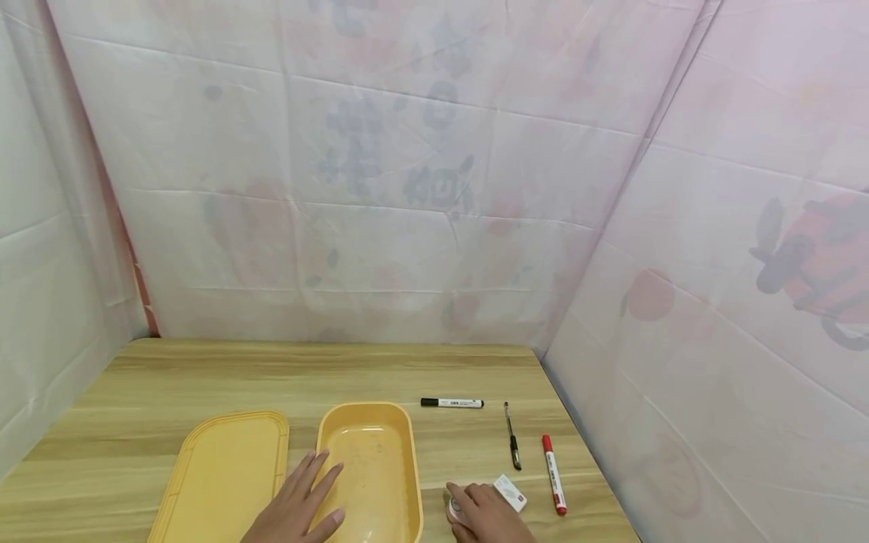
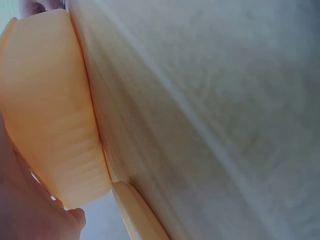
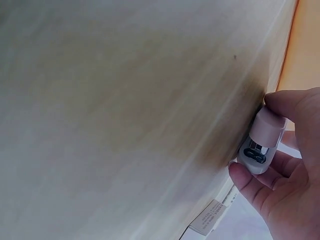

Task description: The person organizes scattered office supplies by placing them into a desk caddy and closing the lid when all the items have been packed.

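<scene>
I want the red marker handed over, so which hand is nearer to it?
The right. The right hand is just to the left of the red marker; the left hand is farther left, by the yellow container's left rim.

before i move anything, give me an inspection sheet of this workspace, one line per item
surface: wood-grain table
job's things: open yellow box; small pink-and-white object, exact kind unclear
clutter: yellow lid left of the box; to its right, black-capped marker, black pen, red marker, small white block with a label
left hand: at the box's left rim, fingers extended
right hand: holds the pink-and-white object between thumb and fingers
cables: nothing seen
surroundings: pale printed sheets behind the table and along both sides
</scene>
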A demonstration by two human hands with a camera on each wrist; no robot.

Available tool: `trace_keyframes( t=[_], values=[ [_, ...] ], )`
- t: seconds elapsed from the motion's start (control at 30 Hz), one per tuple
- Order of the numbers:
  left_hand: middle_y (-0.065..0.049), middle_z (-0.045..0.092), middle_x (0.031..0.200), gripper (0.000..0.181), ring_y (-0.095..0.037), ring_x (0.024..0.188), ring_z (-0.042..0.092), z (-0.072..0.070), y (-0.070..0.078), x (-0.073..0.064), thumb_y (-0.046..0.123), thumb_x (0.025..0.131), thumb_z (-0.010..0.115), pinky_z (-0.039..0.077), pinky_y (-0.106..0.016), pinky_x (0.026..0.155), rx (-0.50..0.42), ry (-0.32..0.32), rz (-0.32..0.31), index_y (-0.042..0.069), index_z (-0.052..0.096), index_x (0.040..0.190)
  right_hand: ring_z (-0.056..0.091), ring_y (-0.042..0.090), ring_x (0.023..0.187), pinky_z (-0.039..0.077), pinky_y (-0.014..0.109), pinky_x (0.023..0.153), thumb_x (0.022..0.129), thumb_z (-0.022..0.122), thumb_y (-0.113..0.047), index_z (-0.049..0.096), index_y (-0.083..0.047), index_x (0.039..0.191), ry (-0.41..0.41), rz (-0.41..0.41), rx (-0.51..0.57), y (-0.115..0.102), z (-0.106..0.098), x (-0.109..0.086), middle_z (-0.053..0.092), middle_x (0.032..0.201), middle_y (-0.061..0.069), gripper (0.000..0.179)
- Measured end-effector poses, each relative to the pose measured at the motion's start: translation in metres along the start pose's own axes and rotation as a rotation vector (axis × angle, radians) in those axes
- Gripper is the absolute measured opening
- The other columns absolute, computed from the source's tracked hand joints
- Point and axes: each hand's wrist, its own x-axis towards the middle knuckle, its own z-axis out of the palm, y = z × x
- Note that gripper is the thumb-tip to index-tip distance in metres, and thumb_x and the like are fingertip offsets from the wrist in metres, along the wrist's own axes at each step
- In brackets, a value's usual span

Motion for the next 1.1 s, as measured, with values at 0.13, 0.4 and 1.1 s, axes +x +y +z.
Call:
trace_keyframes(
  t=[0.13,0.4,1.1],
  values=[
    [-0.011,0.036,0.151,0.057,0.01,0.138,-0.016,-0.001,0.0,0.0,0.045,0.092,0.058,0.043,-0.061,0.09,-0.029,-0.019,-0.004,0.02,0.046,0.142,0.049,0.005,0.092,0.051,0.033,0.081,0.097,0.046,-0.05,0.053,-0.03,0.132,0.001,-0.003,-0.002,0.0,0.0,-0.001,0.055,0.107,-0.014,0.041],
    [-0.012,0.037,0.151,0.057,0.01,0.138,-0.016,-0.001,-0.001,0.0,0.045,0.092,0.058,0.045,-0.061,0.087,-0.025,-0.008,0.008,0.017,0.049,0.14,0.046,0.004,0.092,0.05,0.029,0.075,0.099,0.047,-0.047,0.054,-0.032,0.127,0.027,-0.035,0.034,0.003,0.001,-0.004,0.051,0.105,-0.017,0.032],
    [-0.007,0.033,0.153,0.059,0.004,0.143,-0.006,-0.003,0.0,0.0,0.048,0.092,0.057,0.042,-0.06,0.093,-0.03,-0.041,-0.027,0.023,0.044,0.144,0.051,0.004,0.09,0.05,0.024,0.074,0.094,0.061,-0.035,0.055,-0.019,0.131,0.417,-0.265,-0.132,-0.006,-0.033,0.019,0.057,0.103,-0.011,0.041]
  ],
)
